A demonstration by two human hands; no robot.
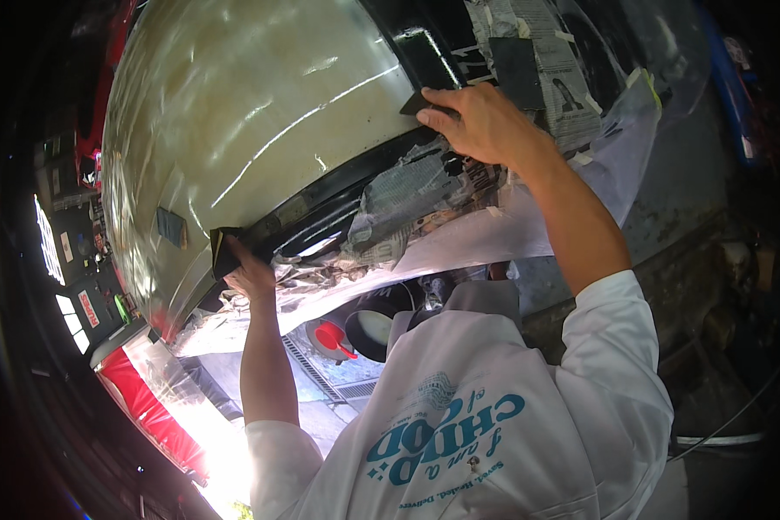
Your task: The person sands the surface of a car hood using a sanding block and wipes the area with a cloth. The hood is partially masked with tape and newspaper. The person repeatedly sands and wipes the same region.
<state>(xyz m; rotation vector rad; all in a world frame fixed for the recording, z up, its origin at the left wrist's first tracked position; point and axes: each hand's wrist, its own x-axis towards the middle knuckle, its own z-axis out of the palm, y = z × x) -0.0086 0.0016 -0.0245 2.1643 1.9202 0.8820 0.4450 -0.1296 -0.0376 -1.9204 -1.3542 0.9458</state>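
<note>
My left hand (251, 276) grips a folded dark sheet of abrasive paper (224, 250) at the lower left edge of a curved, glossy beige car panel (303, 121). My right hand (481, 126), fingers and thumb bent, holds a small dark piece of abrasive paper (414, 104) against the panel's right edge, by a black strip. A blue-grey square of paper (171, 225) rests on the panel left of centre. Torn newspaper masking (563, 104) and grey masked trim (403, 195) border the panel, with translucent plastic sheeting (607, 199) beyond them.
Below the panel are a black bucket (366, 342), a red scoop (329, 338) and a floor drain grate (303, 368). A red and white covered object (134, 390) stands at lower left. A cable (719, 420) runs at lower right, and a blue object (728, 87) is at upper right.
</note>
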